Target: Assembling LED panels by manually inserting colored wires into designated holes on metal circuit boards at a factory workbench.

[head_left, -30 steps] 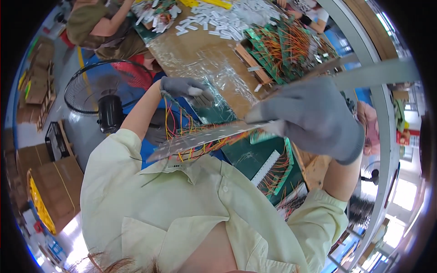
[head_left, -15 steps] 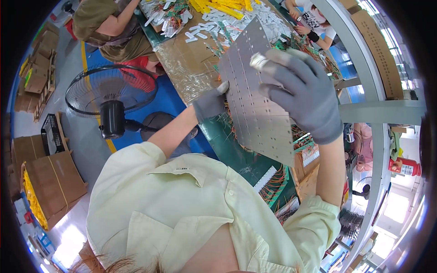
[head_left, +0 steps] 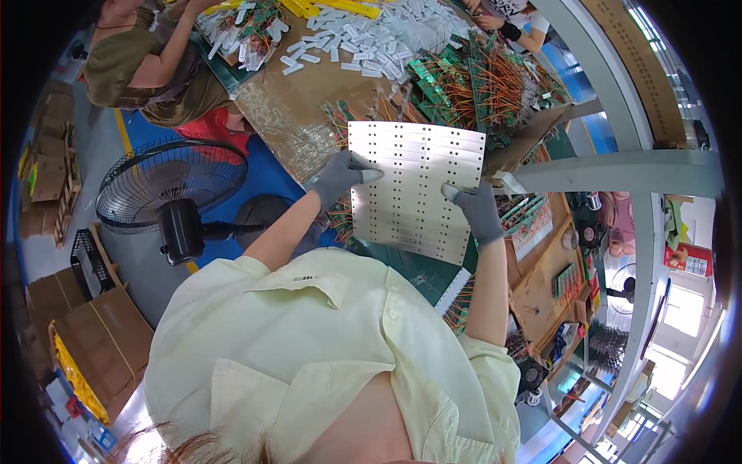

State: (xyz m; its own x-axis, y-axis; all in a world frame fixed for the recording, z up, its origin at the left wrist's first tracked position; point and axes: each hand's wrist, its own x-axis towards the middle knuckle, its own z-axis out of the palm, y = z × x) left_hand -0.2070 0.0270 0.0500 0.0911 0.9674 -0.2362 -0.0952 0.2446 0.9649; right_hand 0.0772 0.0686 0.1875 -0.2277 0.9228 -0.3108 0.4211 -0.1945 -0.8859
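A silvery flat panel [head_left: 413, 203], with rows of small dark holes in pairs, is held up in front of me above the bench. My left hand [head_left: 338, 178], in a grey glove, grips its left edge with the thumb on the face. The grey-gloved right hand [head_left: 477, 210] clasps the opposite edge the same way, thumb on top. Fingers of both hands are partly hidden behind the panel. Just beyond it lies a heap of green circuit boards with orange wires [head_left: 483, 85].
White plastic pieces [head_left: 363, 35] are strewn over the brown-covered bench [head_left: 274, 116]. A black fan [head_left: 178, 209] stands at left, near a seated co-worker [head_left: 147, 69]. A grey metal frame beam [head_left: 618, 172] crosses at right. A wooden tray [head_left: 541, 305] lies below it.
The panel has turned from a steep tilt to face me squarely. My right hand has come down from above its face to the right edge; the left stays at the left edge.
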